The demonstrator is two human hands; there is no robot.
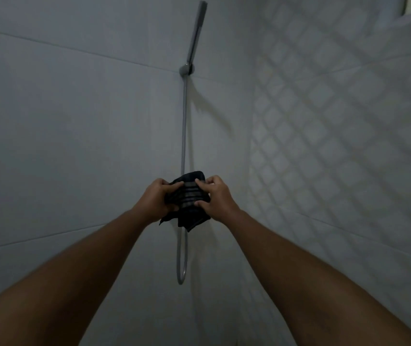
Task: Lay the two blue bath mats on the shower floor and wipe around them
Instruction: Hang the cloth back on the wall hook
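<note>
Item: dark cloth [189,196], folded small, pale stripes across the face toward me.

Grip: I hold it in both hands at chest height, arms stretched forward. My left hand [155,198] wraps the left edge, fingers curled over the front and thumb low. My right hand [215,196] pinches the right edge, fingertips on the top corner and thumb on the lower stripes. Both hands are closed on the cloth; neither is free.

Handling: soft and limp. The lower corners droop below my palms, so it keeps no shape of its own. Light, I judge, and easy to carry in one hand. Best taken by a bunched handful or by two opposite edges, as now, for folding or opening out. In this dim light I cannot say whether it is wet.

Surroundings: directly behind the cloth hangs a shower hose [183,151], looping low and rising to a wall bracket [187,69] that carries a slim shower head [198,28]. This sits in the corner of plain tiled walls [62,121]; a lattice shadow falls across the right-hand wall.

Task's things: the two blue bath mats and the shower floor lie outside this view. I judge this cloth to be the wiping rag.
</note>
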